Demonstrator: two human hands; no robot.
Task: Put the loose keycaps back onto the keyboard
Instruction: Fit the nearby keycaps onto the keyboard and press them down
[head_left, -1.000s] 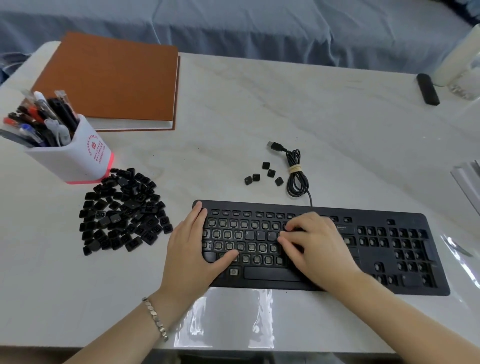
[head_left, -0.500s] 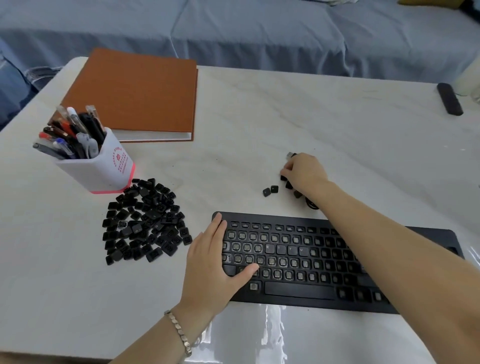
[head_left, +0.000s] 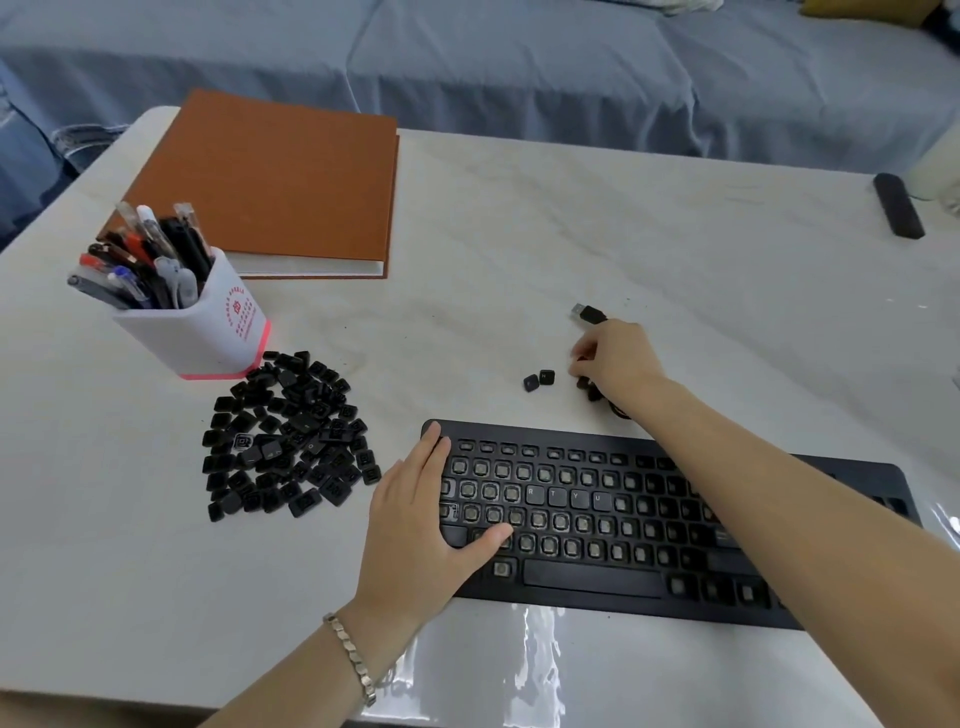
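Resting on the left end of the keyboard (head_left: 592, 578), your left hand (head_left: 415, 525) lies flat, fingers straight and together. The thumb reaches across onto the lower key rows. This hand grips nothing. A bracelet (head_left: 354, 662) sits on its wrist.

Your right hand (head_left: 618, 358) is past the keyboard's far edge, toward the middle of the table (head_left: 649, 223). It is palm down, with fingers curled toward the surface. The fingertips are hidden under the hand, so you cannot tell whether they pinch a keycap. A dark piece (head_left: 589, 389) shows at the heel of this hand; whether it is a keycap or cable cannot be told. The USB plug (head_left: 587, 314) lies on the table just beyond the knuckles.

Keyboard: it lies along the near edge of the table, right of centre. Most positions show bare switches. Fitted caps include R, T, Y and U in the upper letter row, plus the space bar.

Loose keycaps:
- Two keycaps (head_left: 538, 379) lie touching each other just left of your right hand, near the keyboard's far edge.
- The pile (head_left: 285, 441) lies near the keyboard's left end, apart from it. Its far end reaches the base of the cup (head_left: 208, 327).

The cup stands near the left edge, full of pens. An orange book (head_left: 270, 176) lies at the far-left corner. A black remote (head_left: 897, 205) lies near the far-right corner.
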